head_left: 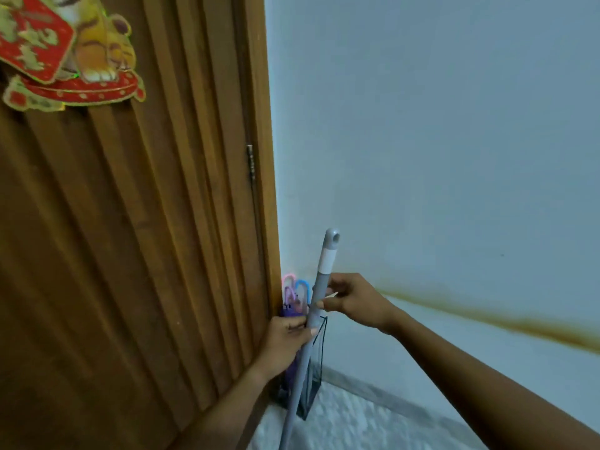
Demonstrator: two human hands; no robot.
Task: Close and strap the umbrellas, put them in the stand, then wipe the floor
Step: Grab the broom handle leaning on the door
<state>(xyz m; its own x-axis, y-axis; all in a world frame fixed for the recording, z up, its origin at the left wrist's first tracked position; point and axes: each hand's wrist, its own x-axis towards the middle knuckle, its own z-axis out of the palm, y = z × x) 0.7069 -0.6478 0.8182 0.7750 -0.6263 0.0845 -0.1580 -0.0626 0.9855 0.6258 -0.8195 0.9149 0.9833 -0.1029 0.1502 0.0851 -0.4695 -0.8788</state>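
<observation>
The mop pole runs off the bottom edge; the hands hide most of the stand.

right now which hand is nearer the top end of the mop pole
Right. The right hand pinches the mop pole just under its white band near the top end; the left hand grips it lower down.

A home entrance corner is shown. A ribbed wooden door is decorated with a red festive tiger ornament, a plain pale wall is seen beside it, and an umbrella stand with curved umbrella handles is placed on the floor.
</observation>
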